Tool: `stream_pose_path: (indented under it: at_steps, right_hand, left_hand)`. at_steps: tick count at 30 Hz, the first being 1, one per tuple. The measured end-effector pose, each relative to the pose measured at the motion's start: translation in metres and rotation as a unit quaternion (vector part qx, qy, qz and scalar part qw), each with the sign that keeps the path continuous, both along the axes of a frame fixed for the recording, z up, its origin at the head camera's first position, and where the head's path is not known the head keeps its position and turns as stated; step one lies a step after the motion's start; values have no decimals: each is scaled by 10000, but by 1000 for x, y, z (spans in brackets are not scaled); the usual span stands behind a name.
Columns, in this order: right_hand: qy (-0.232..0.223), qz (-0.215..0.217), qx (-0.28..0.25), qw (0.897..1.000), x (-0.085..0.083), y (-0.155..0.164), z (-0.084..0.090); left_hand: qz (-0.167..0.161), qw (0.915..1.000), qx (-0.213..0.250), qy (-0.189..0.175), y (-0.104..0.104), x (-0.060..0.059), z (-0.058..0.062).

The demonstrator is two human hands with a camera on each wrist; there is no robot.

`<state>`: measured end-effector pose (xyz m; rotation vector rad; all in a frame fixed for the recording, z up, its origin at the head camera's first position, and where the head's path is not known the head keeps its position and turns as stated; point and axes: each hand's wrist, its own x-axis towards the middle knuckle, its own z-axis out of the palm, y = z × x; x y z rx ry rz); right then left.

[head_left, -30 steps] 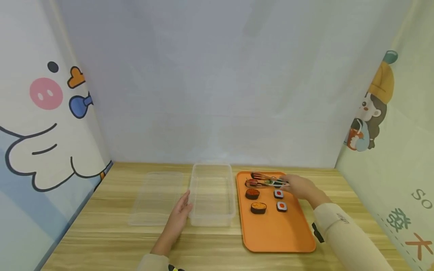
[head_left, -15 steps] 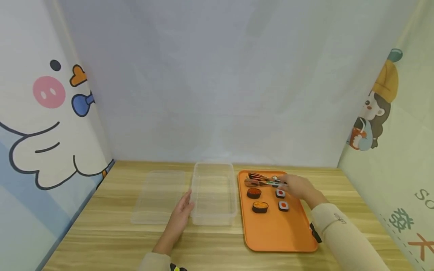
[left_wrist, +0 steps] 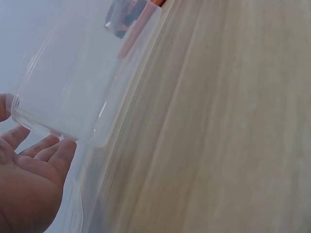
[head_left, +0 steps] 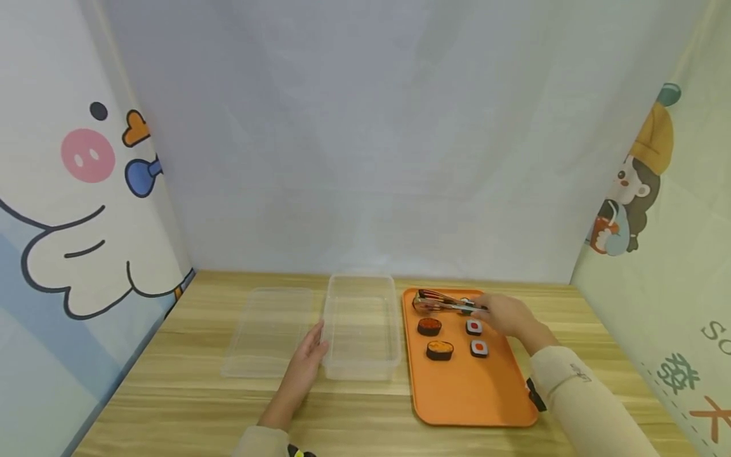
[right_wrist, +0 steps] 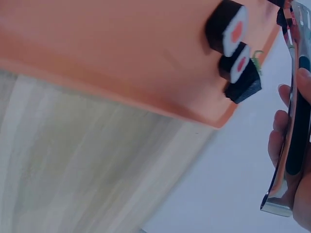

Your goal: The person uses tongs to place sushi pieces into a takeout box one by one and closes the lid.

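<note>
My right hand (head_left: 505, 315) holds metal serving tongs (right_wrist: 295, 145) with dark grip panels, fingers and thumb wrapped around the arms. The tong heads are around a dark-wrapped sushi piece (head_left: 422, 304) at the tray's back left corner, mostly hidden by them. Below it on the orange tray (head_left: 468, 393) sit a red-topped sushi (head_left: 429, 327) and an orange-topped sushi (head_left: 440, 350). White rolls with red centres (right_wrist: 234, 65) and a dark piece with green on top (right_wrist: 245, 85) line the right side. My left hand (head_left: 305, 358) touches the clear plastic container (head_left: 362, 371) at its left rim, fingers fairly straight.
A flat clear lid (head_left: 268, 333) lies on the wooden table (head_left: 188, 381) left of the container. The container stands between the lid and the tray. A pale cloth backdrop (head_left: 365, 158) rises behind the table, with printed panels on both sides.
The tong arms have come closer together around the back left sushi, with my right hand staying near the tray's back right. My left hand keeps its place at the container.
</note>
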<state>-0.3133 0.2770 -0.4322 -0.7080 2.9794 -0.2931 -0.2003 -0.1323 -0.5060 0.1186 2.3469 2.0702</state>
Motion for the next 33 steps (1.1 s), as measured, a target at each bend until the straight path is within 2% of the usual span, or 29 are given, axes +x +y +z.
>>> stream_pose_path:
  at_steps: [5,7,12,14,16,24,33]
  right_hand:
    - [78,80,-181,9998,-2,-9,15]
    - [123,176,-281,9994,-2,-14,22]
    - [128,441,-385,9982,-4,-29,36]
    - [108,485,-387,9980,-5,-37,40]
    - [162,551,-320,9978,-6,-46,43]
    - [155,658,-138,9976,-13,-90,45]
    - [-104,555,194,9982,-23,-124,34]
  left_hand:
    - [-22,10000,14,38,1,0,1]
    - [-38,10000,39,9,2,2,7]
    - [-7,10000,70,-31,3,1,6]
    - [17,10000,50,-23,3,-1,0]
    - [33,10000,43,-44,3,-2,0]
    - [72,10000,17,-33,4,-2,2]
    - [130,9999,13,-2,6,-4,-1]
